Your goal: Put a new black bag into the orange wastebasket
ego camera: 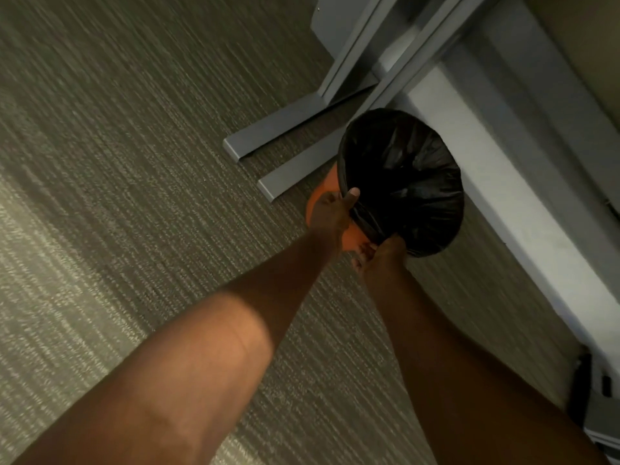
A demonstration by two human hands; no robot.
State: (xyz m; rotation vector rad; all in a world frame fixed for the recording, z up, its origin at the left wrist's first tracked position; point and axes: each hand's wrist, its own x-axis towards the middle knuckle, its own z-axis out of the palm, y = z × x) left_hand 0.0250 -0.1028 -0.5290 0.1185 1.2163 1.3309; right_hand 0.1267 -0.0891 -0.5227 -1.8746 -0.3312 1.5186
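An orange wastebasket [327, 182] stands on the carpet, beside a grey wall panel. A black bag [406, 176] lines it, its edge folded over the rim and hiding most of the orange. My left hand [330, 213] grips the bag's edge at the near left rim, thumb on top of the plastic. My right hand [379, 255] pinches the bag's folded edge at the near rim, just right of the left hand. Only a strip of orange shows between and beside my hands.
Two grey metal furniture feet [268, 135] lie on the carpet just left of the wastebasket. A pale wall panel [503, 196] runs along the right. A dark object [583, 380] sits on the floor at the lower right. Striped carpet [117, 196] spreads to the left.
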